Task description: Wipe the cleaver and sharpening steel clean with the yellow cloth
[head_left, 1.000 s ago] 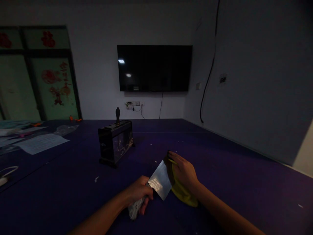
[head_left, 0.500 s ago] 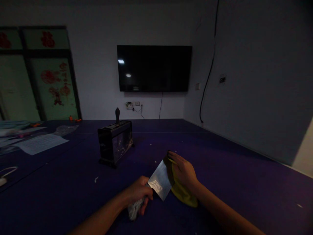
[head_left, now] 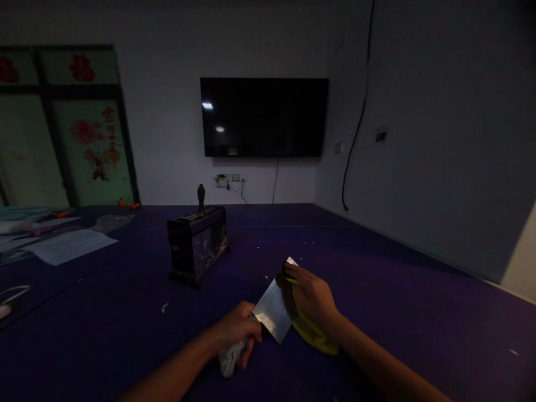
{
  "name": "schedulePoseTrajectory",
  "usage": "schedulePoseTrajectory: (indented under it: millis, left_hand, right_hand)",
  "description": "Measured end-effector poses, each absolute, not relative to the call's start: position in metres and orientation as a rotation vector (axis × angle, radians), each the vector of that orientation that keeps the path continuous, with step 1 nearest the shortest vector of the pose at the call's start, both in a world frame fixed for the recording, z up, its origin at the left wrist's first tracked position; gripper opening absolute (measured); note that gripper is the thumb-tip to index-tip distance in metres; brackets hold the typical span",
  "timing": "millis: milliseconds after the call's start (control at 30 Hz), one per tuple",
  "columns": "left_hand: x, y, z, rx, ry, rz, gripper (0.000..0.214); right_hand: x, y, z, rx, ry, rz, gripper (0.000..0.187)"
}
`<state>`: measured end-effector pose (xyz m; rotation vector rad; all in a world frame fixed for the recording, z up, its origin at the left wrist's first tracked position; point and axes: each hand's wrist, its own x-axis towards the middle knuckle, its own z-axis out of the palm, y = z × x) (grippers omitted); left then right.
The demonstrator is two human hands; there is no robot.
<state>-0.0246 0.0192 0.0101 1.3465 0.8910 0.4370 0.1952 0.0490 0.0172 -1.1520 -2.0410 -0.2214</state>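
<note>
Right hand (head_left: 315,296) pressing yellow cloth (head_left: 312,334) slid back, baring cleaver (head_left: 272,314) tip; left hand (head_left: 237,330) stays fisted round handle (head_left: 229,357).

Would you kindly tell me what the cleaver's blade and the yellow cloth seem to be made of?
The blade of the cleaver looks like polished steel: flat, grey, with a bright glint. The yellow cloth in the right hand seems to be soft fabric, perhaps microfibre: it is matt and bunches into folds.

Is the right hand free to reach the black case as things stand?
Probably not yet: the right hand presses a yellow cloth on the cleaver, and the black case stands apart, farther off.
</note>
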Motion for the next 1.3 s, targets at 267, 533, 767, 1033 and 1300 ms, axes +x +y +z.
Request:
schedulePoseTrajectory:
  millis: [267, 533, 767, 1033, 1300]
  left_hand:
    - [-0.025, 0.019, 0.010, 1.365, 0.876, 0.406, 0.026]
    - [-0.026, 0.020, 0.009, 1.358, 0.864, 0.411, 0.027]
    - [-0.025, 0.018, 0.008, 1.342, 0.885, 0.445, 0.026]
    - [-0.025, 0.020, 0.004, 1.284, 0.911, 0.480, 0.026]
    - [-0.025, 0.019, 0.003, 1.278, 0.909, 0.535, 0.036]
  right_hand:
    - [0.197, 0.051, 0.020, -1.246, -1.958, -0.219, 0.047]
    - [0.195, 0.050, 0.020, -1.233, -1.951, -0.227, 0.046]
    - [0.191, 0.046, 0.016, -1.149, -2.078, -0.221, 0.048]
    - [0.182, 0.040, 0.016, -1.052, -2.179, -0.206, 0.052]
    - [0.176, 0.032, 0.020, -0.999, -2.310, -0.196, 0.053]
